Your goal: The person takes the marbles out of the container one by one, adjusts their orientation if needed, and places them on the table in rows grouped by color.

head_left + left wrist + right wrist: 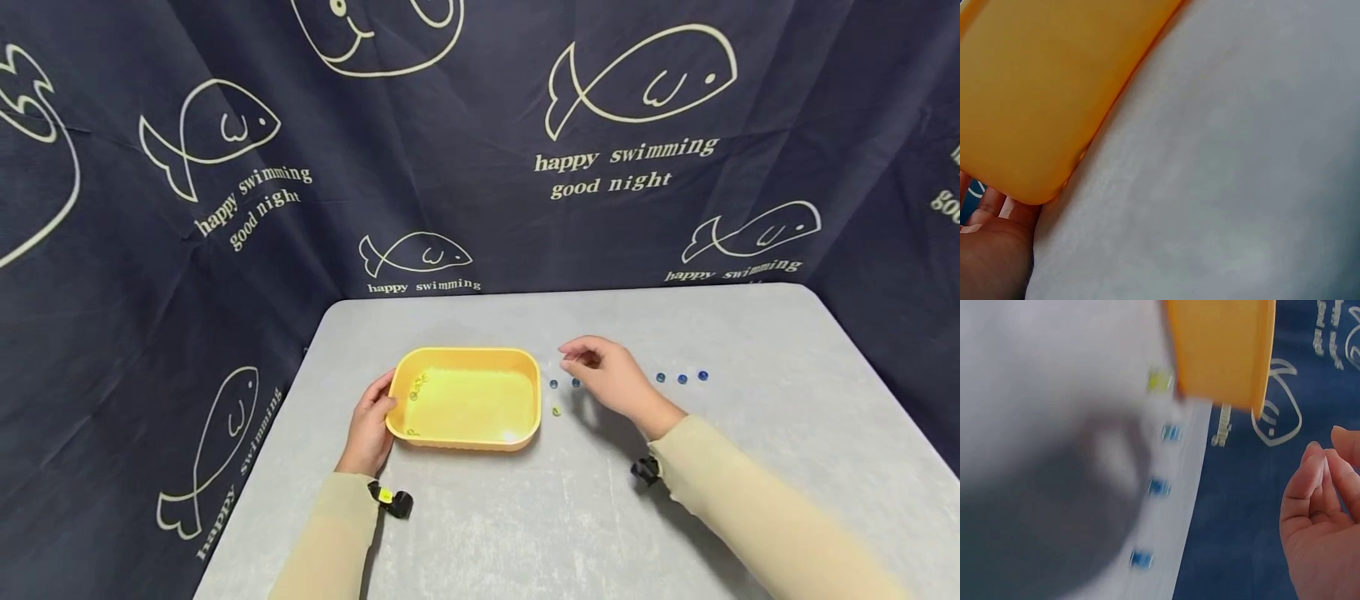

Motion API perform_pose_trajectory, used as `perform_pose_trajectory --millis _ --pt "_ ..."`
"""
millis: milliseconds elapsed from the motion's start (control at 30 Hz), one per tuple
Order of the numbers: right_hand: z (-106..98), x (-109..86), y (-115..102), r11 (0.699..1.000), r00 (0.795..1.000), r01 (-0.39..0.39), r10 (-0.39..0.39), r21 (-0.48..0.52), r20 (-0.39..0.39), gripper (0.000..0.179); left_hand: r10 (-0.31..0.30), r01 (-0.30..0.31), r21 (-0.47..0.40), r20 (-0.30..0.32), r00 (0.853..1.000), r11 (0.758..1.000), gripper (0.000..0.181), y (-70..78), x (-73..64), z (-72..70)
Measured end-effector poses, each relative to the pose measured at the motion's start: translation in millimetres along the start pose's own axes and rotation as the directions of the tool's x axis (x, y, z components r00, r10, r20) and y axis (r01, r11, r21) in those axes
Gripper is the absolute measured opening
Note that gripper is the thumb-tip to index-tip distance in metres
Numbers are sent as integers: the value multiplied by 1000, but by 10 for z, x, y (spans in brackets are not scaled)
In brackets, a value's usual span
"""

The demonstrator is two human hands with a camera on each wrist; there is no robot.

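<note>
1 yellow tray [465,359], its left end gripped by the left hand [369,427], thumb over the rim. Inside: several yellow beads [413,396], exact count unclear. Right of it on the table [525,525]: 1 loose bead [557,412], yellow; 5 blue beads [682,379] visible. Right hand [613,379]: fingertips narrow, contents cannot be told.

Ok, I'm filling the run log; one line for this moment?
left hand: grips yellow tray; right hand: above table, grasp unclear; blue pieces: on table; yellow-green piece: beside tray
</note>
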State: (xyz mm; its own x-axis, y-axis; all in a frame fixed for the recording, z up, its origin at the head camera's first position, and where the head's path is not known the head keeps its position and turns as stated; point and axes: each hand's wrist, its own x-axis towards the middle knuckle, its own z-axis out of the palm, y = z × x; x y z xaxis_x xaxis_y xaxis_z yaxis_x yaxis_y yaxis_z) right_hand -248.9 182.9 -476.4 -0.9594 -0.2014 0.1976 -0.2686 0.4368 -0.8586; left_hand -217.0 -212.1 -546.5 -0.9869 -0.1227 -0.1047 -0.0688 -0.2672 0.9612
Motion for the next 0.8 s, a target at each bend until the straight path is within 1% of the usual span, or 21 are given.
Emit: perform_pose_trajectory --millis 200,400,500,633,700,800 --pt "328 111 -220 1000 996 -5 2 30 86 24 4 -4 -4 0 1000 1000 54 -9 20 4" --pt "668 171 -415 997 987 20 -31 71 159 22 11 -11 -5 -4 1000 1000 54 -20 18 5" --pt "839 200 -473 998 982 44 -52 49 181 21 8 -8 -9 -1 1000 1000 53 -20 14 3" --pt "1025 238 -531 998 975 59 -57 -4 213 23 -1 1 -7 -7 1000 1000 53 -22 -1 1" --pt "1104 268 -559 999 975 48 -43 -19 219 24 2 -2 -5 -5 1000 1000 54 -22 -2 -1" --pt "1228 315 -605 1000 977 29 -26 -11 213 26 7 -7 -3 -1 1000 1000 55 -18 3 -5"
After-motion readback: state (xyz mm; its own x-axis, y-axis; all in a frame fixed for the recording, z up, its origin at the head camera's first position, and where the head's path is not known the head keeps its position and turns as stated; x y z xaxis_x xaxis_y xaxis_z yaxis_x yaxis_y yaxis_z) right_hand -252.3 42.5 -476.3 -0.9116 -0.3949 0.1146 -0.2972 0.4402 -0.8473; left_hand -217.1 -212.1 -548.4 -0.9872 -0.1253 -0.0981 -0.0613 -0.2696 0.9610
